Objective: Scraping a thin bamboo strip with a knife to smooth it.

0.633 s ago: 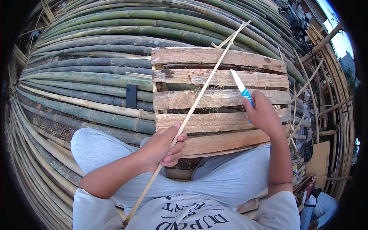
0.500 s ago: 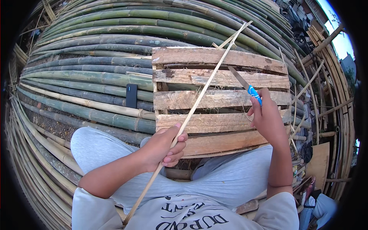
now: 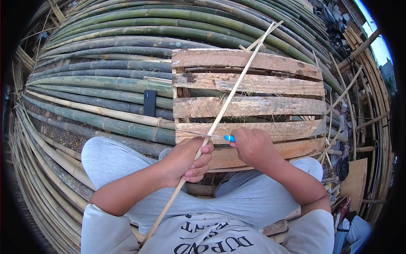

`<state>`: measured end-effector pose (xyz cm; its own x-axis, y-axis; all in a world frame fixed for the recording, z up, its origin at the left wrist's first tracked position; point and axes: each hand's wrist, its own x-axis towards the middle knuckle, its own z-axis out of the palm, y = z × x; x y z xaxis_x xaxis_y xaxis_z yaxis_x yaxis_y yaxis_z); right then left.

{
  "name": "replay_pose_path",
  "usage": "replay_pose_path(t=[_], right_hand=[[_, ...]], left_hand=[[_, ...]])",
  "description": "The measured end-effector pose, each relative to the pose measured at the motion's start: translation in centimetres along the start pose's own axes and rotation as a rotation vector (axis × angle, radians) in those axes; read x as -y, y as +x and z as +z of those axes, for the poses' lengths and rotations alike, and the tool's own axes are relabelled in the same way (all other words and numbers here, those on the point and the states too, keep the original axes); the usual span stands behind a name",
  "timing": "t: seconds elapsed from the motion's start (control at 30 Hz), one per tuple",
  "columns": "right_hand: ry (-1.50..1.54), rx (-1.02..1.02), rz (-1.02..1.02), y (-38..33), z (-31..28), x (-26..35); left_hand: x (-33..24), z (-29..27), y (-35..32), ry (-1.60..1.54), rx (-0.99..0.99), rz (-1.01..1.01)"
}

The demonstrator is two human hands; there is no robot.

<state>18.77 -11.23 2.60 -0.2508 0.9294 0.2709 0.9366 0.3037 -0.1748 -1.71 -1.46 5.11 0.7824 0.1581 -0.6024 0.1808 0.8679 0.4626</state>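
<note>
My left hand (image 3: 189,160) is closed round a long pale bamboo strip (image 3: 233,91), which runs slantwise from my lap up across a slatted wooden crate (image 3: 249,108). Just above that hand, a knife (image 3: 229,138) with a blue and white handle lies crosswise against the strip, its thin blade pointing left. The handle is gripped in my right hand (image 3: 255,147), over the crate's near slats. Whether the blade's edge bites into the strip cannot be seen.
Green bamboo poles (image 3: 101,86) lie side by side across the ground. A dark phone (image 3: 149,103) rests on them, left of the crate. Thin shavings (image 3: 277,122) are scattered over the slats. More poles and sticks (image 3: 359,101) stand at the right.
My right hand has brought the knife down and left, from over the far slats to the strip beside my left hand. My left hand keeps its hold on the strip.
</note>
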Motion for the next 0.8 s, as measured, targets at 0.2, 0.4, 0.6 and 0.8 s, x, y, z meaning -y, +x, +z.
replay_pose_path(t=[0.2, 0.4, 0.6, 0.8], right_hand=[[-0.075, -0.073, 0.073, 0.3, 0.9, 0.1], [-0.090, -0.096, 0.000, 1.1, -0.5, -1.0], [-0.253, -0.045, -0.049, 2.5, -0.6, -4.6], [-0.279, -0.129, -0.175, 1.5, 1.0, -3.1]], left_hand=[[-0.9, -0.7, 0.2, -0.040, 0.025, 0.025], [-0.7, -0.8, -0.2, -0.069, 0.043, 0.037], [-0.4, -1.4, 0.1, -0.075, 0.048, 0.025], [-0.8, -0.4, -0.6, -0.116, 0.065, -0.023]])
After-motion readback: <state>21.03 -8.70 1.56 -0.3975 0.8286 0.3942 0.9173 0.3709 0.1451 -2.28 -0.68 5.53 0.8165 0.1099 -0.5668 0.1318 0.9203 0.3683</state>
